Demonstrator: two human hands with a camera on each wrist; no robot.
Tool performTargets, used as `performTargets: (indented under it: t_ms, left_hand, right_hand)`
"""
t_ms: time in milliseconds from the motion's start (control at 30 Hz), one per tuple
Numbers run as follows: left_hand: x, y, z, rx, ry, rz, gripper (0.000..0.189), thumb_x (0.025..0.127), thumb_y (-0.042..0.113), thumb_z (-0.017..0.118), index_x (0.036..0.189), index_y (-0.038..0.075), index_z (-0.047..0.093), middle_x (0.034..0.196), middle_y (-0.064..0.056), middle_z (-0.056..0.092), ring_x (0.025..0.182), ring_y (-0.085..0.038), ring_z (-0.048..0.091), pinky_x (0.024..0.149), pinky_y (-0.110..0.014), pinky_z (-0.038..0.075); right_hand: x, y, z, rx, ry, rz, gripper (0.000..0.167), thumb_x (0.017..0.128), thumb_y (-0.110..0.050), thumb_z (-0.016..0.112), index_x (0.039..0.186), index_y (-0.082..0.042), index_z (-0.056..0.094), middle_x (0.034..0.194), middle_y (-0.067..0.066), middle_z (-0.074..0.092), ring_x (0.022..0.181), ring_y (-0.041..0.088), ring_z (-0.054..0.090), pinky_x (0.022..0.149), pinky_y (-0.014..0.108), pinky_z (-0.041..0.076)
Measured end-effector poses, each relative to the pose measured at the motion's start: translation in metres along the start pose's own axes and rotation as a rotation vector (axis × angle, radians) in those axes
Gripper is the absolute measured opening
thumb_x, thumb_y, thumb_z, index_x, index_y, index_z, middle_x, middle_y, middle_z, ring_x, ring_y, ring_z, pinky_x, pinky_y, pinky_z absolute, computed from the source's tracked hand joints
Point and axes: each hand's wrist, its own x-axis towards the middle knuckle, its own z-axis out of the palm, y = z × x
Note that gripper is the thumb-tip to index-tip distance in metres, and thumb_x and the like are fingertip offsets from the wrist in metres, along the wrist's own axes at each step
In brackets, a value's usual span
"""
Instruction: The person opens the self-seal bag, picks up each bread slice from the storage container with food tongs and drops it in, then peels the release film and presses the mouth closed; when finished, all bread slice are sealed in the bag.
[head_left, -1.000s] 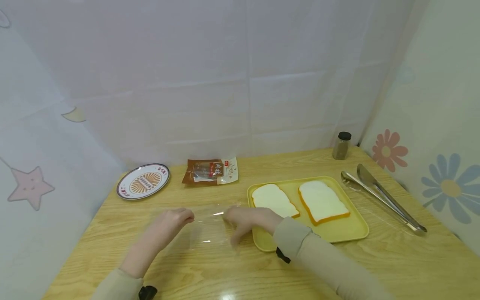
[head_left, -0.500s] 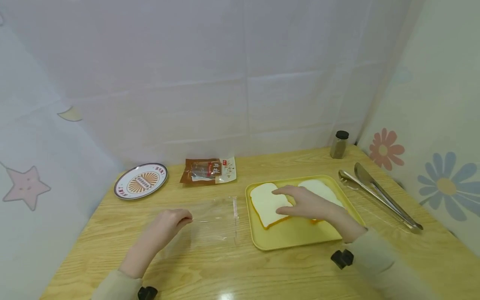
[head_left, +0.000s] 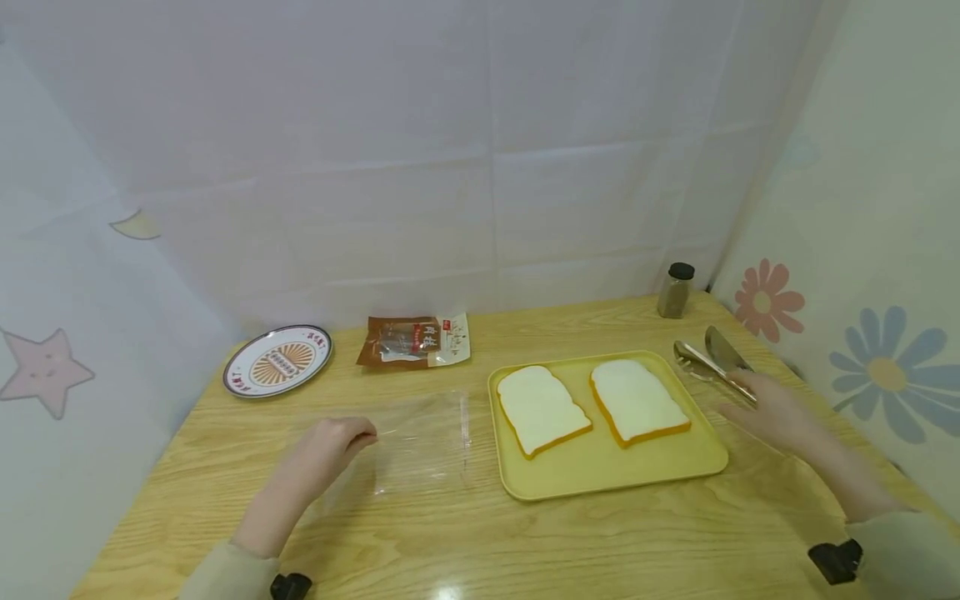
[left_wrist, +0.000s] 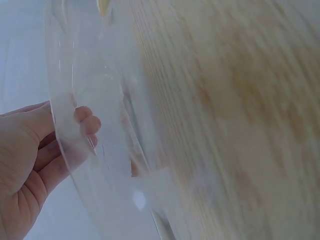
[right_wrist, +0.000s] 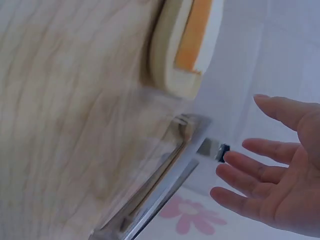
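My left hand (head_left: 327,454) pinches the left edge of a clear plastic bag (head_left: 423,454) that lies across the table in the head view. In the left wrist view, the fingertips (left_wrist: 89,125) show through the film. At the far right, my right hand (head_left: 772,417) hovers over the metal tongs (head_left: 705,358) and covers their rear part. Its fingers are spread and hold nothing in the right wrist view, where the tongs (right_wrist: 160,182) lie just beyond the fingertips. Between the hands, two bread slices (head_left: 542,410) with orange crusts lie apart on a yellow tray (head_left: 592,479).
A round plate (head_left: 247,354) with a sunburst print stands at the back left. Behind the bag lies a brown food packet (head_left: 412,342). A small black-capped jar (head_left: 673,293) stands at the back right, near the curtain walls (head_left: 360,208).
My right hand has left the bag's right side, passed over the bread tray and reached the tongs at the right. My left hand has kept its pinch on the bag.
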Motion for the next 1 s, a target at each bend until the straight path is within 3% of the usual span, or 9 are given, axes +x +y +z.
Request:
performTargets:
  t_ms: [100,167,233,367,567,667,767,833,1000]
  left_hand:
    - [-0.001,0.000,-0.001,0.008,-0.002,-0.015,0.005,0.083,0.006,0.069,0.080,0.010,0.068,0.076,0.004,0.069,0.070,-0.010,0.065,0.064,-0.026,0.056]
    - [-0.002,0.000,-0.002,0.015,0.001,-0.025,0.005,0.083,0.005,0.068,0.081,0.009,0.068,0.077,0.004,0.069,0.070,-0.011,0.066,0.063,-0.026,0.056]
    - [-0.002,0.001,-0.002,0.023,0.010,-0.032,0.005,0.083,0.004,0.069,0.081,0.009,0.068,0.077,0.003,0.069,0.071,-0.011,0.066,0.064,-0.027,0.056]
    - [-0.001,0.001,-0.002,0.043,0.025,-0.036,0.007,0.082,0.004,0.069,0.079,0.010,0.067,0.076,0.002,0.069,0.069,-0.012,0.066,0.062,-0.027,0.055]
    - [-0.001,0.000,0.000,0.045,0.040,-0.041,0.007,0.081,0.003,0.070,0.079,0.009,0.067,0.076,0.001,0.069,0.069,-0.012,0.066,0.061,-0.026,0.055]
    - [0.000,0.000,0.000,0.043,0.053,-0.033,0.008,0.081,0.002,0.070,0.079,0.009,0.067,0.076,0.001,0.069,0.068,-0.012,0.066,0.061,-0.026,0.055]
    - [0.000,-0.001,0.000,0.042,0.056,-0.025,0.008,0.081,0.003,0.070,0.079,0.010,0.067,0.075,0.002,0.069,0.069,-0.012,0.066,0.062,-0.026,0.056]
    - [0.000,-0.001,0.000,0.038,0.054,-0.026,0.007,0.081,0.003,0.070,0.079,0.009,0.068,0.076,0.002,0.069,0.069,-0.012,0.066,0.062,-0.027,0.056]
    - [-0.001,-0.002,-0.001,0.028,0.054,-0.045,0.005,0.081,0.003,0.070,0.082,0.007,0.069,0.079,-0.001,0.071,0.073,-0.015,0.068,0.066,-0.030,0.057]
  right_hand:
    - [-0.004,0.024,0.001,-0.038,0.034,0.020,0.048,0.087,-0.020,0.067,0.113,0.018,0.051,0.096,0.033,0.059,0.082,0.044,0.057,0.065,0.046,0.049]
    - [-0.006,0.035,0.001,-0.074,0.044,0.037,0.044,0.085,-0.022,0.069,0.103,0.015,0.053,0.080,0.020,0.057,0.068,0.029,0.053,0.055,0.035,0.042]
    - [-0.006,0.041,0.002,-0.092,0.038,0.057,0.044,0.084,-0.024,0.070,0.101,0.013,0.053,0.075,0.012,0.055,0.065,0.022,0.048,0.053,0.031,0.037]
    - [-0.005,0.048,0.004,-0.143,0.028,0.080,0.054,0.081,-0.025,0.073,0.102,0.019,0.048,0.080,0.025,0.057,0.070,0.035,0.055,0.056,0.042,0.044]
    - [0.001,0.051,0.007,-0.206,0.066,0.169,0.056,0.080,-0.026,0.072,0.092,0.018,0.039,0.087,0.042,0.043,0.084,0.058,0.042,0.069,0.058,0.037]
    - [0.004,0.053,0.004,-0.198,-0.013,0.227,0.063,0.083,-0.030,0.068,0.102,0.022,0.038,0.099,0.047,0.039,0.092,0.062,0.039,0.070,0.061,0.039]
    - [0.008,0.056,0.000,-0.193,-0.077,0.247,0.063,0.084,-0.032,0.066,0.103,0.022,0.040,0.100,0.047,0.040,0.090,0.059,0.043,0.066,0.058,0.042]
    - [0.011,0.060,-0.001,-0.197,-0.087,0.234,0.056,0.084,-0.029,0.066,0.096,0.020,0.043,0.092,0.041,0.045,0.082,0.052,0.048,0.064,0.054,0.043]
    - [0.020,0.071,-0.003,-0.156,-0.108,0.191,0.040,0.083,-0.024,0.066,0.081,0.011,0.046,0.070,0.018,0.050,0.061,0.027,0.048,0.052,0.037,0.042]
